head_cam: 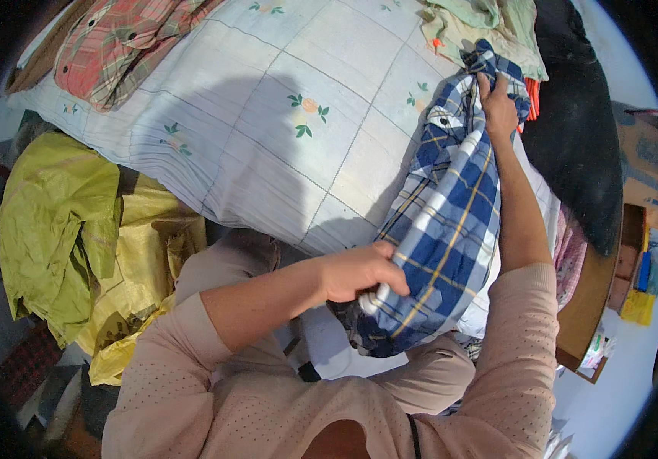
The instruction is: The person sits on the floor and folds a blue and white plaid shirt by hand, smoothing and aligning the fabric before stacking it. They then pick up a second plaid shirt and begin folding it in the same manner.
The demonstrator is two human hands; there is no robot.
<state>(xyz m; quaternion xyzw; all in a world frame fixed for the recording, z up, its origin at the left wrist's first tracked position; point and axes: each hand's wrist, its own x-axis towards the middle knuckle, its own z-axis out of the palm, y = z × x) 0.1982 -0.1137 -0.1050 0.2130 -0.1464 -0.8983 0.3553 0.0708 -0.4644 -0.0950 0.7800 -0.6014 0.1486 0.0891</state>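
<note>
A blue, white and yellow plaid shirt point(449, 212) lies lengthwise over the right side of a cloth-covered surface point(340, 74), its lower end hanging past the near edge toward my lap. My left hand point(366, 272) grips the fabric at that lower end. Farther up, my right hand point(499, 109) holds the shirt close to its collar end, thumb and fingers pressed on the cloth. A dark button shows on a white patch of the shirt near my right hand. Some of the shirt's far end is bunched, so its shape there is hard to tell.
A red plaid shirt point(128, 43) rests at the back left. Pale green garments point(495, 26) lie at the back right. Yellow-green woven sacks point(59, 224) stand at the left. A black cover point(573, 126) and a cardboard box point(647, 155) are on the right.
</note>
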